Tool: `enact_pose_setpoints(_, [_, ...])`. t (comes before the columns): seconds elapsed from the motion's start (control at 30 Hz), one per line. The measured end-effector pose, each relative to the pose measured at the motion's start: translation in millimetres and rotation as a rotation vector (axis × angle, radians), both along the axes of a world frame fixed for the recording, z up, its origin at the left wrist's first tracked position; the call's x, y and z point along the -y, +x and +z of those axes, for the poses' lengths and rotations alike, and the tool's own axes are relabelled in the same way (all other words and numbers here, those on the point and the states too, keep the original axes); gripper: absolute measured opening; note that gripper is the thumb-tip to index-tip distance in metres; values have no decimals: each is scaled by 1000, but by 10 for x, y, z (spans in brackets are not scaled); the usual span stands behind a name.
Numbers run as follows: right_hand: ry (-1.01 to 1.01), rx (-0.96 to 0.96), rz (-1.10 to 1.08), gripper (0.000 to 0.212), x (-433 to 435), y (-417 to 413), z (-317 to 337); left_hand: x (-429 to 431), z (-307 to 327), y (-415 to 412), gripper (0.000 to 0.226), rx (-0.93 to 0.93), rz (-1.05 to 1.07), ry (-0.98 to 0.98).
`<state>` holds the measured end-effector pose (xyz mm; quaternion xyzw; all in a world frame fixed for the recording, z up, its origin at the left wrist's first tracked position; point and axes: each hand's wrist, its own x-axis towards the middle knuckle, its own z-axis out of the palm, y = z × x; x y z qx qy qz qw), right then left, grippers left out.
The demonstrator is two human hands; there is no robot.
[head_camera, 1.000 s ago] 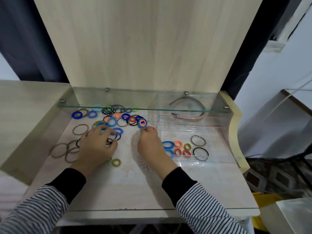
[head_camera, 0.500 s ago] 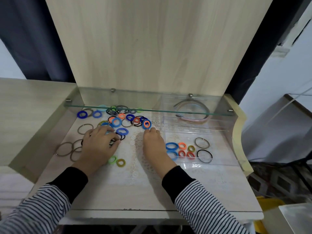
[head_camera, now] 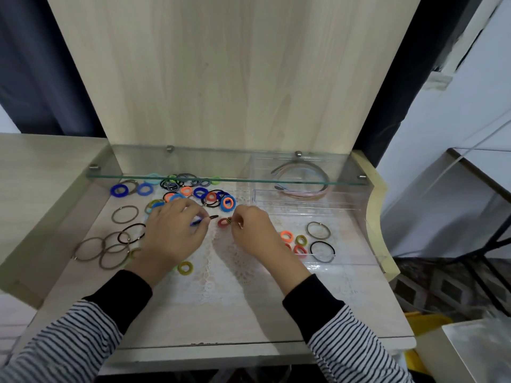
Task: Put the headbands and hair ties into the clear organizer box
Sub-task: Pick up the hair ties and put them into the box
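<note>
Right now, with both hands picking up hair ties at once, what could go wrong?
1. The right hand pinches a red tie by its edge only; it may slip before it reaches the clear box.
2. The left hand works in the crowded pile, so a lifted tie may drag linked ones along.
3. The glass shelf hangs over the back ties and the headbands; knuckles could hit its edge.

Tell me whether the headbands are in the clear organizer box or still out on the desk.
In. The headbands lie curved inside the back compartment of the clear organizer box, behind its divider wall.
</note>
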<state>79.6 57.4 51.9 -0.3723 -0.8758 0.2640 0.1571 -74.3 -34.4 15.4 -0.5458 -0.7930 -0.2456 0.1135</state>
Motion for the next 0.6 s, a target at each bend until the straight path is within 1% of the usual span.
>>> enact_pose_setpoints(0.13, [-140,-53,-23,14,-180,239,153,-128,97,136,33,133,-47,71])
enact_pose_setpoints(0.23, [-155,-69,-71,11,-334,457,202,-235,137,262,33,189,-120,126])
enact_pose_setpoints(0.3, [-177,-94,-113,8,-424,610,201,-315,149,366,32,217,-181,128])
enact_pose_setpoints(0.47, [-156,-73,-229,6,-651,992,148,-518,93,626,26,181,-313,67])
enact_pose_setpoints(0.6, [-103,9,-287,7,-789,1235,92,-701,28,780,13,96,-334,1])
